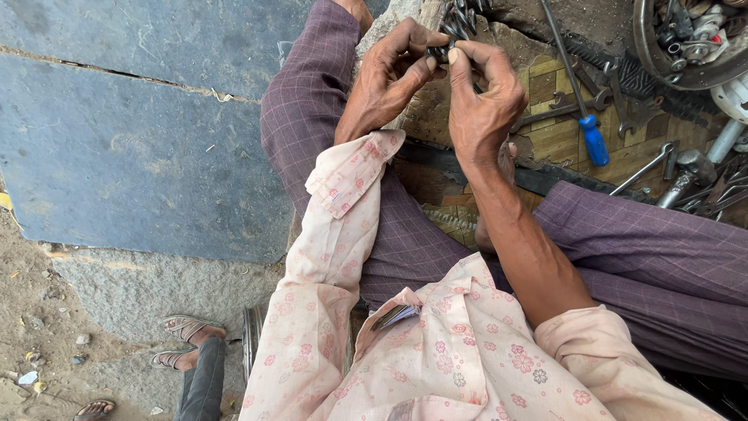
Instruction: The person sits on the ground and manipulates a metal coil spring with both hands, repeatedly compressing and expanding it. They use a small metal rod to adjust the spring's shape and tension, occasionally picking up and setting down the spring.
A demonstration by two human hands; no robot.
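Hands, two, bare, raised together at far centre above the lap.

Left hand (393, 74): fingers curled closed, thumb and fingertips pinching a small dark metal part (438, 51). Sleeve of pink floral shirt (436, 351) unbuttoned, cuff hanging open at the wrist.

Right hand (485, 97): fingers bent closed, thumb and forefinger pinching the same small dark metal part from the right side. Forearm bare, sleeve pushed up near the elbow.

Small dark metal part: held between the fingertips of both hands, at far centre, just near of a cluster of dark metal pieces (461, 14); its exact form too small to tell.

Legs: in purple checked cloth (312, 117), knees spread to left and right.

Wooden board (557, 132): on the far right, worn, patterned, beneath the tools.

Screwdriver (580, 93): blue handle, long dark shaft, lying on the board right of the right hand.

Spanners (569, 109): several, dark, lying beside the screwdriver shaft.

Round metal housing (686, 39): far right corner, filled with small parts.

Stone slab (132, 125): grey-blue, cracked, filling the left.

Another person's feet in sandals (187, 339): near left, on sandy ground.
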